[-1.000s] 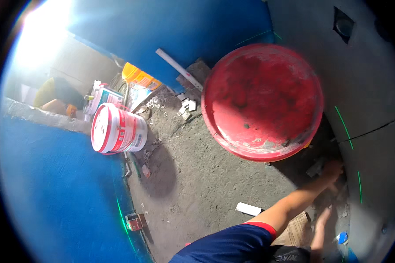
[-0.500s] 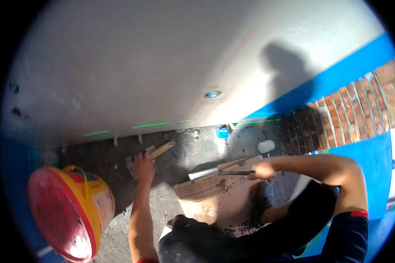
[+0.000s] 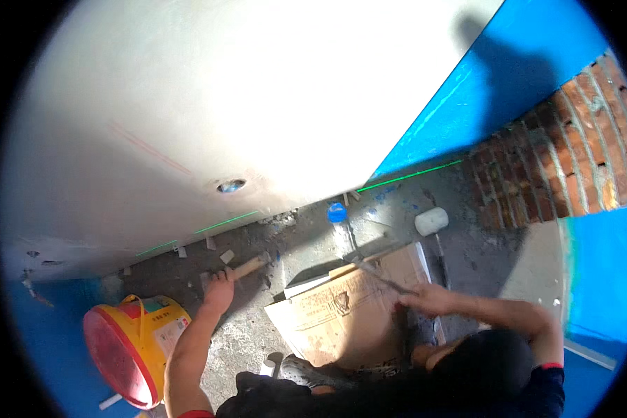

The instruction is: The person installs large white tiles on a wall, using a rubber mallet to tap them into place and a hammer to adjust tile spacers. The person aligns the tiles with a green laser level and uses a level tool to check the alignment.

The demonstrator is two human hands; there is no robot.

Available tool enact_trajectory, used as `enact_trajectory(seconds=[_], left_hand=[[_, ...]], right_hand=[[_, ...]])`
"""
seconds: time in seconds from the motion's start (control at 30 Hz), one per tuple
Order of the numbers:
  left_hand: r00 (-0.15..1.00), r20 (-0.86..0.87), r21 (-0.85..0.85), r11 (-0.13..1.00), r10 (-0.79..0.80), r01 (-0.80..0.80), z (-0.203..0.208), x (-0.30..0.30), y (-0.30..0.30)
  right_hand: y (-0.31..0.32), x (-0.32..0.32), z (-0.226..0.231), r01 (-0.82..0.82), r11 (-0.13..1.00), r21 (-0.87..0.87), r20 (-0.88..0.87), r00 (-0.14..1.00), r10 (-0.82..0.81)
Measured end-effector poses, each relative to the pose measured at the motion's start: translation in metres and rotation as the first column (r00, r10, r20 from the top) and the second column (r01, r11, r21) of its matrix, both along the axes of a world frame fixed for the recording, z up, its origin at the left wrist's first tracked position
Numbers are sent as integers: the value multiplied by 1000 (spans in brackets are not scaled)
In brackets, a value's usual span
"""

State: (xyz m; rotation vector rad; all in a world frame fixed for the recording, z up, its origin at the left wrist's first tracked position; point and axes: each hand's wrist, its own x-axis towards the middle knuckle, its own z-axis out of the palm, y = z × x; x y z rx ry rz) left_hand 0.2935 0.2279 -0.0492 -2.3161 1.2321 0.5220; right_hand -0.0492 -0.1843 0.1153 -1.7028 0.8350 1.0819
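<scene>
My left hand (image 3: 219, 291) is low over the floor at the left, its fingers closed round the near end of a pale wooden piece (image 3: 251, 266). A grey flat part beside those fingers is mostly hidden. My right hand (image 3: 428, 301) grips a long, thin dark tool (image 3: 383, 280) over the cardboard, pointing up and left. Its far end is too blurred to name. Flattened cardboard (image 3: 327, 317) lies on the floor in front of me. A white-headed mallet (image 3: 432, 221) with a dark handle rests beyond my right hand.
A yellow bucket (image 3: 129, 334) with a red end lies tipped at the left. A clear bottle with a blue cap (image 3: 337, 212) is near the pale panel (image 3: 188, 90), which has a round hole. Brickwork (image 3: 536, 174) stands at the right. Green light lines run along the wall foot.
My view has shifted and turned. The tool in my right hand has swung from nearly level to slanting up and left. My left hand remains at the wooden piece.
</scene>
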Motion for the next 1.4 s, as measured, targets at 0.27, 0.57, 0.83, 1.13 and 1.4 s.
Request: enact_trajectory(seconds=[0.27, 0.57, 0.83, 1.13, 1.4], left_hand=[[978, -195, 63, 996, 80, -69, 12, -37, -104], [987, 54, -305, 944, 151, -128, -28, -62, -161], [893, -172, -716, 570, 416, -403, 7, -100, -183], [828, -246, -413, 719, 504, -560, -7, -89, -203], [817, -201, -466, 681, 540, -565, -46, -115, -221]], right_hand=[[13, 13, -85, 159, 886, 435, 173, 951, -255], [39, 95, -134, 127, 929, 347, 388, 882, -266], [67, 122, -147, -33, 995, 97, 578, 815, -29], [55, 152, -140, -134, 986, 96, 594, 803, 51], [58, 147, -198, -51, 992, -114, 628, 770, 112]])
